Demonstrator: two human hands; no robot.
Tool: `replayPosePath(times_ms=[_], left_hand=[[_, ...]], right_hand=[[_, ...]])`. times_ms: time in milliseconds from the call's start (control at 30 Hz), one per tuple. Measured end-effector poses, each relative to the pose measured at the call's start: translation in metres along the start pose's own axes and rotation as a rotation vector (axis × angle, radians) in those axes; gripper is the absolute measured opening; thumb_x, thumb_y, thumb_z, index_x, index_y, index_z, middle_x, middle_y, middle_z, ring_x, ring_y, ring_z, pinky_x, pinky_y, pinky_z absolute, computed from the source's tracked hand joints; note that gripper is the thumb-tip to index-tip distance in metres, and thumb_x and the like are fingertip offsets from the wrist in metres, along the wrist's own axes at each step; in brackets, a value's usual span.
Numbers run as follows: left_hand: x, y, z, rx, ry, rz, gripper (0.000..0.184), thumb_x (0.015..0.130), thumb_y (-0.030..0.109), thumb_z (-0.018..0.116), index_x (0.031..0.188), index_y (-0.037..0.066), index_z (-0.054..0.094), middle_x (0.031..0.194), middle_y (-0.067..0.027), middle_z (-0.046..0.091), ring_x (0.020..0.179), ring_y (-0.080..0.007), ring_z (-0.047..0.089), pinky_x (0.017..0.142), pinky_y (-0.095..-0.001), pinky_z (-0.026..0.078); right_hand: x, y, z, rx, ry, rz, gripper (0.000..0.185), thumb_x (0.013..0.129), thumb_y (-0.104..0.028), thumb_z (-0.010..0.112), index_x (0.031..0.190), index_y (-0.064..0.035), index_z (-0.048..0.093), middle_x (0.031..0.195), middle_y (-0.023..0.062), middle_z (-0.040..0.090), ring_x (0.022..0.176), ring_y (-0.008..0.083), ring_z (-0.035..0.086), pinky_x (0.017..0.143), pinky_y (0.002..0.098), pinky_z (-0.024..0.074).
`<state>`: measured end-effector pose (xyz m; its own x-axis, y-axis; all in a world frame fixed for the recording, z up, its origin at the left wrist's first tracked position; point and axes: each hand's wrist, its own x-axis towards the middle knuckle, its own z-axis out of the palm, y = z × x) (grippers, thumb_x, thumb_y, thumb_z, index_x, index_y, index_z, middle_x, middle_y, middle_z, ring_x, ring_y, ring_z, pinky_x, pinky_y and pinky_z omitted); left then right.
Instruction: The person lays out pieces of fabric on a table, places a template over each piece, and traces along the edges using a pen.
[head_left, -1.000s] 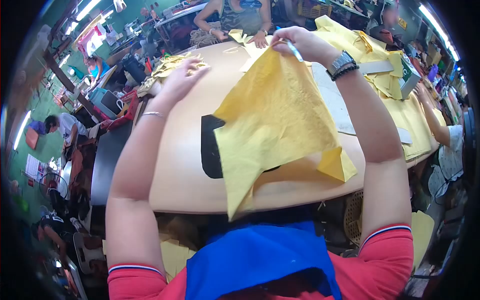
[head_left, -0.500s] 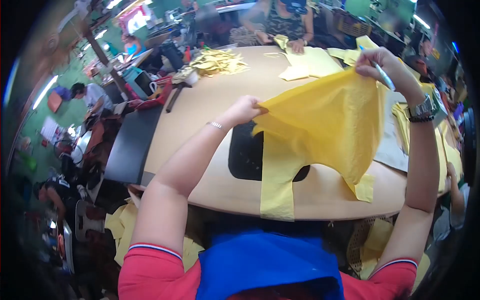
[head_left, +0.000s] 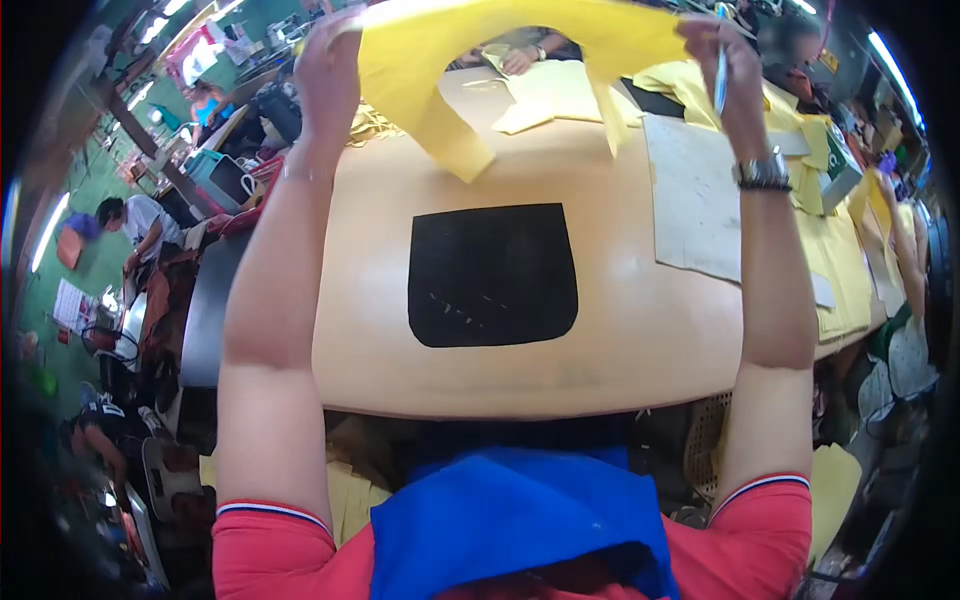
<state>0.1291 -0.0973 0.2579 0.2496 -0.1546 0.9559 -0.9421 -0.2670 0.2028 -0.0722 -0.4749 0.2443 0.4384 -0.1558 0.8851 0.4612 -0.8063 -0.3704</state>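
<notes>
A large yellow fabric piece (head_left: 520, 18) is stretched between my raised hands at the top of the view, its lower parts hanging above the table. My left hand (head_left: 332, 65) grips its left edge. My right hand (head_left: 725, 75) pinches the right edge and also holds a light blue pen (head_left: 721, 80), which points downward. Below, a black panel with rounded lower corners (head_left: 492, 275) lies flat on the tan table (head_left: 390, 385).
Across the table a person's hand (head_left: 520, 60) rests by yellow pieces (head_left: 560, 95). A pale grey board (head_left: 695, 200) lies at right, beside stacked yellow fabric (head_left: 835, 260). Yellow scraps (head_left: 375, 127) are at back left. Another person's arm (head_left: 908, 250) is at far right.
Both hands have risen and moved apart, lifting the yellow fabric up and away, stretched wide. The black panel beneath is now uncovered. The view has shifted too.
</notes>
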Motion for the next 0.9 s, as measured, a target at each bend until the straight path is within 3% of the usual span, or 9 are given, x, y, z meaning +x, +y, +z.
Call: replayPosePath(times_ms=[33,100,200,300,433,567,667,767,900], left_hand=[[-0.029,-0.003,-0.006,-0.028,-0.038,0.063,0.024,0.090,0.004,0.056,0.112,0.004,0.066,0.115,-0.0090,0.067,0.109,-0.0225,0.062,0.095,-0.0337,0.046],[-0.093,-0.001,-0.017,-0.044,-0.142,-0.065,0.024,0.089,0.001,0.058,0.111,0.005,0.065,0.110,-0.0094,0.069,0.105,-0.0216,0.064,0.093,-0.0319,0.046],[-0.197,-0.003,-0.036,-0.079,-0.354,-0.325,0.025,0.089,0.000,0.058,0.112,0.006,0.065,0.110,-0.0126,0.068,0.108,-0.0254,0.063,0.091,-0.0329,0.048],[-0.265,0.021,-0.060,-0.024,-0.557,-0.542,0.025,0.086,-0.003,0.059,0.107,0.008,0.066,0.109,-0.0143,0.067,0.107,-0.0300,0.062,0.089,-0.0352,0.049],[-0.302,0.062,-0.100,0.049,-0.761,-0.532,0.036,0.069,-0.011,0.057,0.099,0.007,0.068,0.107,-0.0109,0.067,0.103,-0.0289,0.062,0.086,-0.0371,0.051],[-0.314,0.102,-0.136,0.104,-0.888,-0.468,0.039,0.066,-0.009,0.058,0.099,0.009,0.069,0.105,-0.0103,0.066,0.105,-0.0294,0.060,0.087,-0.0391,0.050],[-0.327,0.119,-0.151,0.059,-0.868,-0.502,0.040,0.069,-0.005,0.061,0.105,0.012,0.069,0.113,-0.0116,0.063,0.112,-0.0315,0.055,0.091,-0.0413,0.047],[-0.327,0.142,-0.144,0.079,-0.806,-0.438,0.037,0.075,0.003,0.064,0.110,0.014,0.068,0.125,-0.0126,0.057,0.122,-0.0350,0.048,0.098,-0.0468,0.042],[-0.330,0.160,-0.129,0.125,-0.936,-0.254,0.031,0.083,0.020,0.068,0.113,0.017,0.067,0.135,-0.0112,0.052,0.131,-0.0362,0.041,0.106,-0.0555,0.031]], right_hand=[[-0.022,0.004,0.001,-0.027,-0.074,-0.045,0.014,0.095,-0.002,0.051,0.104,-0.0014,0.062,0.094,0.0022,0.064,0.091,0.0090,0.059,0.086,0.0244,0.0483],[-0.082,-0.002,0.012,-0.056,-0.115,0.176,0.013,0.090,-0.005,0.059,0.100,-0.0040,0.066,0.091,0.0049,0.070,0.087,0.0096,0.064,0.079,0.0252,0.0503],[-0.169,-0.014,0.021,-0.003,-0.233,0.207,0.013,0.088,-0.004,0.061,0.100,-0.0041,0.067,0.082,0.0087,0.070,0.078,0.0132,0.067,0.071,0.0275,0.0516],[-0.244,-0.033,0.030,-0.045,-0.326,0.227,0.013,0.081,-0.004,0.070,0.093,-0.0054,0.065,0.084,0.0134,0.069,0.076,0.0278,0.068,0.071,0.0339,0.0534],[-0.288,-0.078,0.010,-0.124,-0.453,0.232,0.012,0.078,-0.003,0.071,0.088,-0.0081,0.065,0.080,0.0116,0.068,0.073,0.0293,0.066,0.068,0.0367,0.0525],[-0.299,-0.108,-0.024,-0.179,-0.596,0.320,0.013,0.076,-0.004,0.072,0.086,-0.0107,0.066,0.075,0.0096,0.066,0.069,0.0271,0.065,0.063,0.0375,0.0504],[-0.317,-0.072,-0.066,-0.476,-0.447,0.393,0.020,0.086,-0.028,0.067,0.088,-0.0087,0.067,0.078,0.0138,0.065,0.071,0.0324,0.064,0.061,0.0386,0.0498],[-0.289,-0.053,-0.089,-0.964,-0.369,0.813,0.031,0.092,-0.040,0.058,0.097,-0.0104,0.065,0.083,0.0150,0.066,0.084,0.0345,0.063,0.071,0.0438,0.0493],[-0.291,-0.014,-0.103,-1.072,-0.279,1.134,0.041,0.091,-0.049,0.055,0.108,-0.0125,0.063,0.099,0.0159,0.068,0.103,0.0366,0.060,0.086,0.0458,0.0479]])
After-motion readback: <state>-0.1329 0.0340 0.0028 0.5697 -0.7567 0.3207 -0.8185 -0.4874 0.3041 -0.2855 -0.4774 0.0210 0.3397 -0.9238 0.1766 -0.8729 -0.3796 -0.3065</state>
